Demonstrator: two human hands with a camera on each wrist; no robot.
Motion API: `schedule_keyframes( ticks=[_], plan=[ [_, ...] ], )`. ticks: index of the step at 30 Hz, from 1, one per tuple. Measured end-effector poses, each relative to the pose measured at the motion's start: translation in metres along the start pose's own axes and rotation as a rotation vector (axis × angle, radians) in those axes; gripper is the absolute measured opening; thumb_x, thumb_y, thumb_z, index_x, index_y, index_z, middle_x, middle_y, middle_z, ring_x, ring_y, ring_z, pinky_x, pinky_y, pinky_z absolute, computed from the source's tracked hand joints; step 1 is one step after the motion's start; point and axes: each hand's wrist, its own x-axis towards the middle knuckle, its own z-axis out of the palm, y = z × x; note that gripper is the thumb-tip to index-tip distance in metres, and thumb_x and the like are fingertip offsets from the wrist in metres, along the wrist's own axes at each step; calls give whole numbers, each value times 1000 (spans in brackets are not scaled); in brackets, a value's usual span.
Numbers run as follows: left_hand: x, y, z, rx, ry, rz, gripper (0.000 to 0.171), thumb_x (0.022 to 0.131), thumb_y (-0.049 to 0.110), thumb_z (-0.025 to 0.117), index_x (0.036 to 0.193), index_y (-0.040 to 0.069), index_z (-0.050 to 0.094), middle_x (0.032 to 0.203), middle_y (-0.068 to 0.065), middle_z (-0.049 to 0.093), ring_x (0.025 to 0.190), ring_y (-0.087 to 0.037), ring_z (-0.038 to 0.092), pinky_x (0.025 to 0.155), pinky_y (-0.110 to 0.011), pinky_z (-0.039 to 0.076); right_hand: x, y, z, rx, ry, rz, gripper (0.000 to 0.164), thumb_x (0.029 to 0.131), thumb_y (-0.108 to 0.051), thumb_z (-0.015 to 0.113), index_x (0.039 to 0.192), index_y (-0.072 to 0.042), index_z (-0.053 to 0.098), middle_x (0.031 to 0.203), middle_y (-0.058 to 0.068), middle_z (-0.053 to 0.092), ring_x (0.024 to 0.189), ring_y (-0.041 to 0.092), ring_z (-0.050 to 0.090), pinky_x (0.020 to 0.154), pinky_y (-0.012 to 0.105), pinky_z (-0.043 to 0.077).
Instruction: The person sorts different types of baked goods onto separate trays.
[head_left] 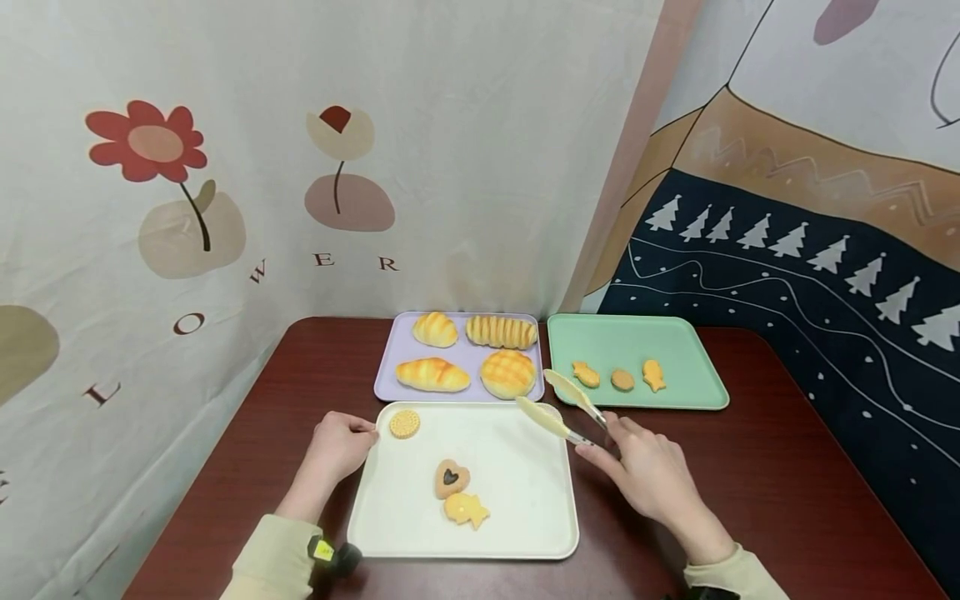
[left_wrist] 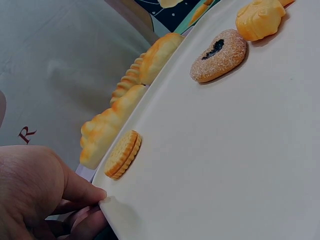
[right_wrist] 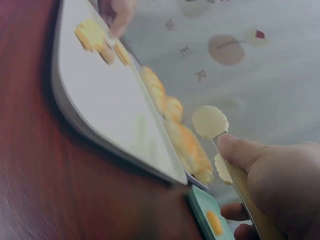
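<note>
My left hand (head_left: pixel 337 448) pinches the left edge of the white tray (head_left: pixel 525 508) near its far corner, thumb on top in the left wrist view. Just inside that corner lies a round sandwich biscuit (left_wrist: pixel 123 155). A heart-shaped cookie (head_left: pixel 451 479) with a dark centre and a yellow fish-shaped biscuit (head_left: pixel 467 509) sit close together mid-tray. My right hand (head_left: pixel 654 468) grips a pair of tongs (head_left: pixel 543 417) with cream tips. The tips stand apart with nothing between them, above the far right corner of the white tray and the green tray's near edge.
Behind the white tray, a lilac tray (head_left: pixel 468 326) carries several toy breads, including a croissant (head_left: pixel 432 375) and a round bun (head_left: pixel 508 373). To its right, a green tray (head_left: pixel 675 342) holds two fish-shaped biscuits and a small round one (head_left: pixel 622 380). A printed curtain hangs behind the table.
</note>
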Motion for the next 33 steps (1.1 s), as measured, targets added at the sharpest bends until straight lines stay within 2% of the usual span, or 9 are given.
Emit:
schedule_keyframes(
  ticks=[3,8,11,14,21,28,33],
  plan=[
    [0,0,0,0,1,3,18,94,11,71,100,-2,81,100,-18,75,91,-29,68,74,-43,56,2,-11,6,6,-16,-25,78,100,-69,56,138,-2,67,114,13,73,72,24,67,62,47,54],
    [1,0,1,0,0,8,18,94,11,70,100,-2,81,101,-19,75,93,-30,68,76,-45,57,4,-25,16,13,-36,-62,77,99,-71,56,136,-5,68,116,11,73,63,21,62,59,43,52],
    [1,1,1,-1,-2,12,18,94,11,71,100,-2,81,101,-19,76,93,-31,68,76,-45,57,6,-33,21,21,-48,-82,76,98,-71,57,136,-5,68,100,3,70,59,16,55,56,40,48],
    [1,1,1,-1,1,12,18,94,11,71,99,-2,81,101,-18,76,93,-30,68,76,-44,56,9,-42,25,26,-46,-104,76,98,-70,58,136,-5,68,91,-3,65,61,17,58,57,39,48],
    [1,0,1,-1,4,16,18,94,11,71,99,-2,81,102,-19,76,93,-31,68,76,-44,57,17,-60,33,18,-48,-161,62,97,-67,63,123,-11,70,94,-4,68,65,18,63,57,36,48],
    [0,-2,1,9,19,28,17,93,11,71,99,-2,82,101,-19,76,95,-32,68,78,-46,56,27,-75,39,-10,-95,-187,69,98,-69,59,133,-9,69,93,-5,65,66,15,60,60,36,49],
    [-1,-1,1,10,16,27,18,93,11,70,100,-3,81,103,-21,76,97,-34,68,81,-49,56,31,-82,45,-43,-105,-223,75,99,-69,58,140,-6,66,104,3,71,66,20,64,62,40,51]
  ],
)
